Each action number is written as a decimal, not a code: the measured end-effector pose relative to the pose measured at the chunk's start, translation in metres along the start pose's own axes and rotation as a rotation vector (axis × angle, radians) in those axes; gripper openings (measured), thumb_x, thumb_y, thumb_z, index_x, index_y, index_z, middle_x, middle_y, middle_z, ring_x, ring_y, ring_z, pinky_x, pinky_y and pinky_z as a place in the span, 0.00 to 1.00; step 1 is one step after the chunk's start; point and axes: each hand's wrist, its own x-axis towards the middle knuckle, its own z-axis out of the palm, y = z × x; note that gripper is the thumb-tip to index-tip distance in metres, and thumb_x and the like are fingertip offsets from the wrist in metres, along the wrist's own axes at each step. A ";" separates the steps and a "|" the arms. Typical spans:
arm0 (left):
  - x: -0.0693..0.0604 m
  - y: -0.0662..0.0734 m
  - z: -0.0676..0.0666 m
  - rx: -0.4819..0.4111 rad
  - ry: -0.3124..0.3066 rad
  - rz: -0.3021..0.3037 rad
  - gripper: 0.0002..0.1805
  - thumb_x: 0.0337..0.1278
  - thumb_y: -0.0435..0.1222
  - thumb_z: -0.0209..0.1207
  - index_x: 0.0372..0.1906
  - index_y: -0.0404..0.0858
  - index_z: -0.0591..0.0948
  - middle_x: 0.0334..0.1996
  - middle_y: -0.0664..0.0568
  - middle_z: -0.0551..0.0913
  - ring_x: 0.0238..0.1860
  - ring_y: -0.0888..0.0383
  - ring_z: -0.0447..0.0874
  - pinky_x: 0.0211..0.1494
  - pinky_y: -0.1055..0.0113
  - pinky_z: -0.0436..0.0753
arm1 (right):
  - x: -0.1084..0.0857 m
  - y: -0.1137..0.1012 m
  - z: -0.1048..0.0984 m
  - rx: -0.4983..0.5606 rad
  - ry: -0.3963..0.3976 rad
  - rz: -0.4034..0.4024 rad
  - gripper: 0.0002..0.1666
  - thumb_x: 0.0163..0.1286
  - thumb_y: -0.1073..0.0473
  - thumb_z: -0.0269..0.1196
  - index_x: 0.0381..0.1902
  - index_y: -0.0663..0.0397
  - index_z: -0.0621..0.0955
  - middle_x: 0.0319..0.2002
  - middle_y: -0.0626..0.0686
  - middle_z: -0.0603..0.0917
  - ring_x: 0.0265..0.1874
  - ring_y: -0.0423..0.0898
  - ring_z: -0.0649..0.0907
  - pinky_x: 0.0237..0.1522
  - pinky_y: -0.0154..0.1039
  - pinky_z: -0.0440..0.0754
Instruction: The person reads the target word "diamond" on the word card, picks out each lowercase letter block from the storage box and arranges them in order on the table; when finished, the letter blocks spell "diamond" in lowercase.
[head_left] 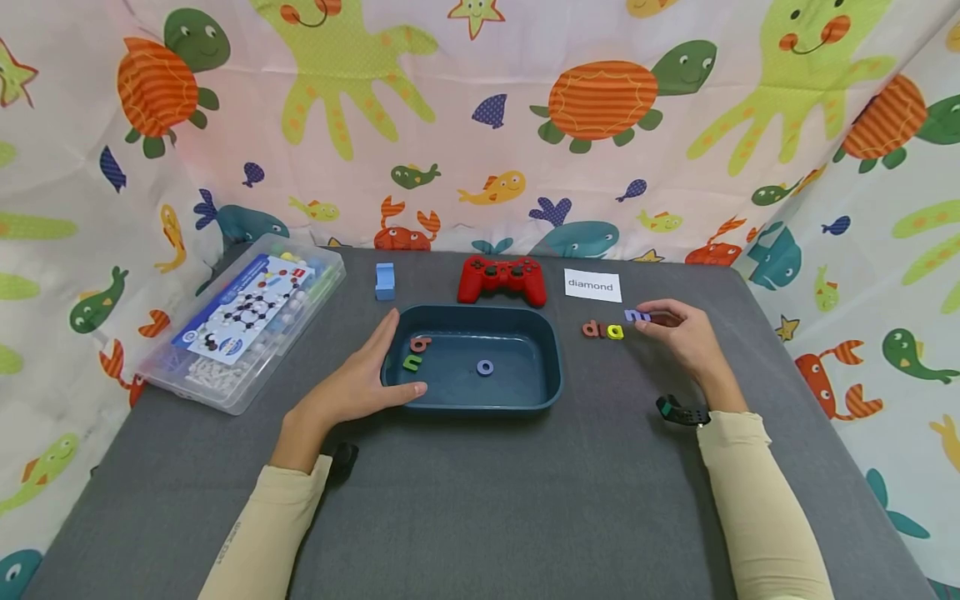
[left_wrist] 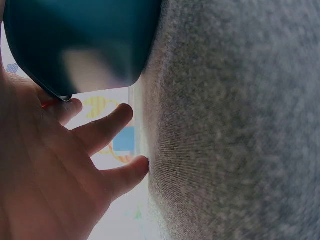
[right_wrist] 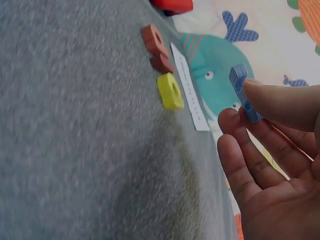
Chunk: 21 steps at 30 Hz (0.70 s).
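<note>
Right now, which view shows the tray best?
Head: it looks down into the tray, showing most of the rim and three letters inside. The left wrist view shows only part of its outside, cut off by the frame. The right wrist view shows none of it.

Head view looks forward and down; wrist views, close.

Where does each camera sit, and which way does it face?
Head: worn on the head, facing forward and down at the tray; left hand, right hand and sleeves show.
Left wrist: on that wrist, facing the tray's outer wall; palm and fingers show.
Right wrist: on that wrist, facing the pinched letter m, yellow letter and card; thumb and fingers show.
Shared: head and right wrist both show these three things.
</note>
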 end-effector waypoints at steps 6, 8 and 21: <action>0.000 0.001 -0.001 0.001 0.001 0.000 0.69 0.61 0.63 0.69 0.89 0.48 0.34 0.88 0.53 0.33 0.86 0.41 0.39 0.78 0.29 0.54 | -0.001 0.005 -0.001 -0.050 -0.008 0.025 0.27 0.77 0.51 0.70 0.65 0.62 0.82 0.64 0.64 0.80 0.57 0.53 0.80 0.57 0.45 0.74; 0.000 0.001 -0.001 0.003 0.000 -0.002 0.68 0.61 0.63 0.69 0.89 0.48 0.34 0.88 0.53 0.33 0.86 0.41 0.39 0.78 0.29 0.54 | -0.001 0.006 -0.001 -0.059 -0.026 0.036 0.27 0.77 0.52 0.70 0.65 0.63 0.82 0.65 0.65 0.80 0.59 0.56 0.79 0.58 0.47 0.73; -0.001 0.003 -0.002 0.004 0.004 -0.007 0.69 0.60 0.64 0.69 0.89 0.48 0.34 0.88 0.52 0.33 0.86 0.41 0.40 0.78 0.29 0.55 | 0.008 0.019 -0.001 -0.134 -0.107 0.034 0.24 0.78 0.59 0.68 0.66 0.66 0.81 0.57 0.66 0.79 0.51 0.54 0.75 0.43 0.32 0.76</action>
